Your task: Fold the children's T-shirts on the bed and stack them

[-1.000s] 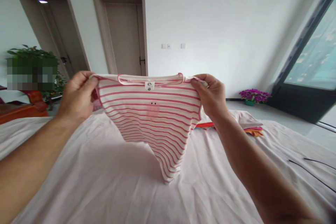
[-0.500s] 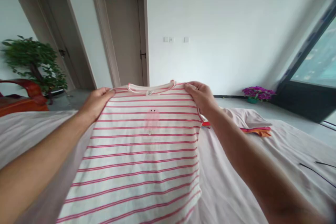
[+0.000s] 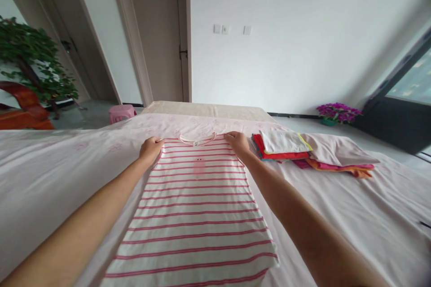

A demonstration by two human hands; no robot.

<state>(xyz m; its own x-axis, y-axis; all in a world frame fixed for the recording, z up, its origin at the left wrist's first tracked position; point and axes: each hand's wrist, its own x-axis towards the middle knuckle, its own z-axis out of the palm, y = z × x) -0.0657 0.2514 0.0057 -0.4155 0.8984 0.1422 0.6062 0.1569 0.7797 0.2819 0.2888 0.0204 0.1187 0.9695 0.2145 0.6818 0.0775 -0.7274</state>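
Observation:
A white sleeveless shirt (image 3: 198, 206) with red stripes lies stretched out over the bed sheet, its neckline away from me and its hem running off the lower edge of the view. A small pink figure with two dark eyes is printed on its chest. My left hand (image 3: 151, 149) pinches the left shoulder of the shirt. At the opposite shoulder, my right hand (image 3: 237, 142) is closed on the fabric. The shirt hangs taut and nearly flat between both hands.
Folded clothes (image 3: 286, 143) in white, red and yellow are stacked at the right, beside a pale garment (image 3: 336, 148) over orange and pink ones. A pink stool (image 3: 121, 113) stands beyond the light sheet (image 3: 81, 179). Purple flowers (image 3: 338, 113) and a leafy plant (image 3: 33, 58) are farther off.
The shirt was held up with its lower part hanging bunched; both hands have swung it open and lowered it forward onto the sheet. The view has tilted down, showing the clothes stack.

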